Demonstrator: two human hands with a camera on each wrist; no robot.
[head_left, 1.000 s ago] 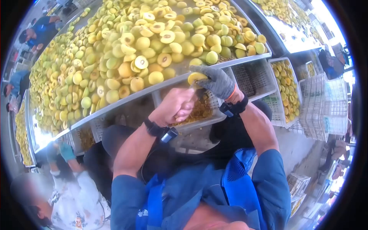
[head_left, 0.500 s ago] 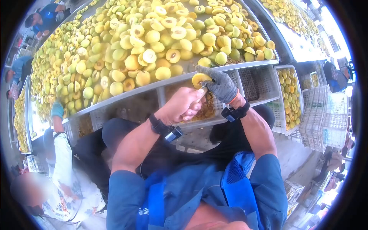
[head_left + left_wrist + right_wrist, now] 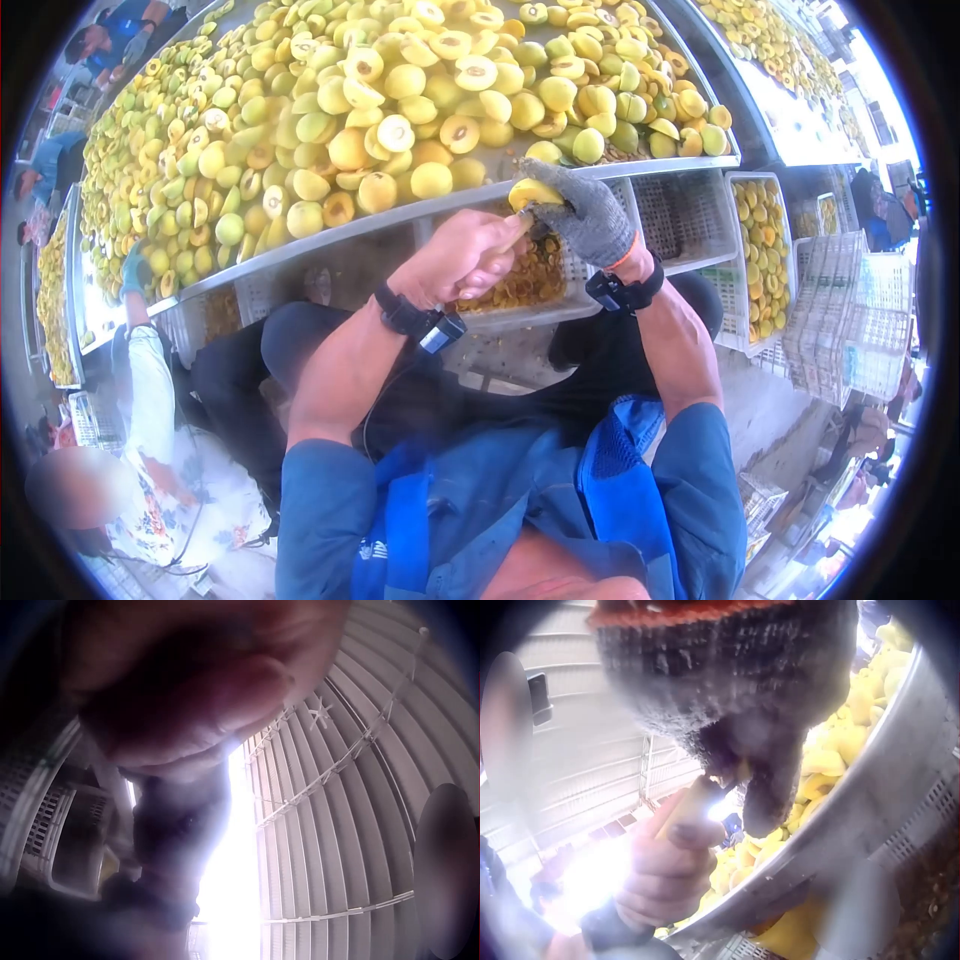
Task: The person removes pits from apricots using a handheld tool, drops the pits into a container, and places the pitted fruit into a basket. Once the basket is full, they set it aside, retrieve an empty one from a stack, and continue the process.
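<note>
My bare left hand (image 3: 455, 262) is curled round the pale handle of a small tool (image 3: 692, 808), whose dark tip meets the fruit side of my other hand. A yellow fruit piece (image 3: 535, 193) is pinched in my right hand (image 3: 592, 218), which wears a grey knitted glove. Both hands meet just off the table's metal edge. In the left wrist view my left hand (image 3: 202, 697) hides the tool and the fruit. The right wrist view shows the gloved hand (image 3: 735, 682) above the bare fist, with the fruit mostly hidden.
Halved yellow-green fruit (image 3: 300, 140) is heaped on the metal-edged table (image 3: 330, 236). Below the hands sits a crate of fruit scraps (image 3: 520, 318); beside it are a dark-looking crate (image 3: 675, 215) and a fruit-filled crate (image 3: 762, 255). Another person (image 3: 170, 480) sits at left.
The fruit piece has tilted in the gloved hand, its round face now less visible. Both hands stay close together. The neighbouring person's gloved hand has moved up to the table edge.
</note>
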